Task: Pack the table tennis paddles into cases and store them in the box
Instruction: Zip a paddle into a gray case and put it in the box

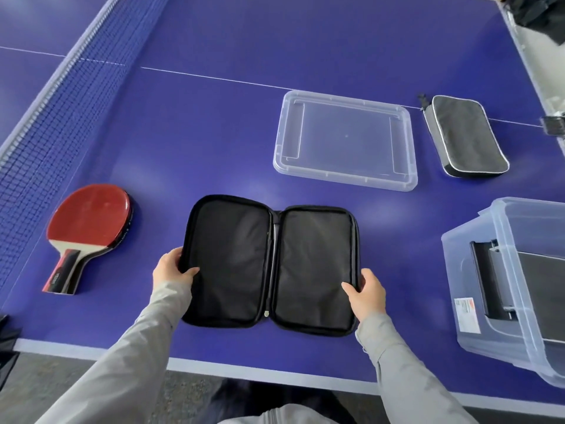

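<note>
Underfoot perhaps grey carpet — above it, blue table (214, 123), net (61, 111).

My view: deep blue table (214, 133) with thin white lines, blue mesh net (61, 102), red-faced paddle (88, 218) with red-and-black handle, black open case (269, 264), black zipped case (464, 136) with white piping, clear lid (345, 139), grey sleeves (406, 371).

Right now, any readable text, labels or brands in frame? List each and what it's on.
None can be read.
Sticker on the clear storage box: white and orange, print too small.
Marking on the paddle handle: blurred.
Open case, closed case, lid: no text visible.
</note>
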`<state>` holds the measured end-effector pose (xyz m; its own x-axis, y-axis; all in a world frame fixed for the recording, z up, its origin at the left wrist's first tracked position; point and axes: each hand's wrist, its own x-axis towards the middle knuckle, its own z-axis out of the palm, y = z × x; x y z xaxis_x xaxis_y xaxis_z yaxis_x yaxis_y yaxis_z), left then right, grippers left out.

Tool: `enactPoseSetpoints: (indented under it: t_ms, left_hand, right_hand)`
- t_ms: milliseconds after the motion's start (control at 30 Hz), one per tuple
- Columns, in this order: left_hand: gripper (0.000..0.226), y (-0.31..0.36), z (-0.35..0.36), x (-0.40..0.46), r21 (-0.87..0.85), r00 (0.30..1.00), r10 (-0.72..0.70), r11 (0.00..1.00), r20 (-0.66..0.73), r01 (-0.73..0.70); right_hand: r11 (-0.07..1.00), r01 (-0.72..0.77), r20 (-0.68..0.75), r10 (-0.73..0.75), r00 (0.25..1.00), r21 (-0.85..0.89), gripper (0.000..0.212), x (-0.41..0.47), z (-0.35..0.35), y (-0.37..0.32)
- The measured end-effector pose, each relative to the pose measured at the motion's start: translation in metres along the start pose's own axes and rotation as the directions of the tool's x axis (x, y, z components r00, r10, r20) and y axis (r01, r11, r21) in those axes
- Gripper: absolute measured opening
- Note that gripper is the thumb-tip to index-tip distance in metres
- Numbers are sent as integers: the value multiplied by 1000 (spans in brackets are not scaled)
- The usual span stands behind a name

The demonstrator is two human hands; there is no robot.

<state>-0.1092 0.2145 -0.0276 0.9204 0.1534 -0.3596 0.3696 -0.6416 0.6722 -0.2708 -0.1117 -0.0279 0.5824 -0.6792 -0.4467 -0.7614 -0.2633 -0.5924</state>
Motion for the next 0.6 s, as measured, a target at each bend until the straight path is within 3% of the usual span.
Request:
enactPoseSetpoints:
  t_ms: [167, 333, 600]
  left_hand:
    - [58, -7, 5, 2, 79, 1000, 19, 997, -10, -18]
    - [59, -12, 5, 2, 139, 999, 51, 989, -1, -50]
    - [59, -24, -21, -1, 252, 996, 82, 965, -29, -72]
  right_hand:
    - [1000, -7, -8, 7, 1000, 10, 47, 0, 2, 7]
    - [996, 79, -64, -82, 995, -49, 64, -6, 4, 7]
    - [972, 193, -79, -205, 976, -137, 67, -15, 8, -1]
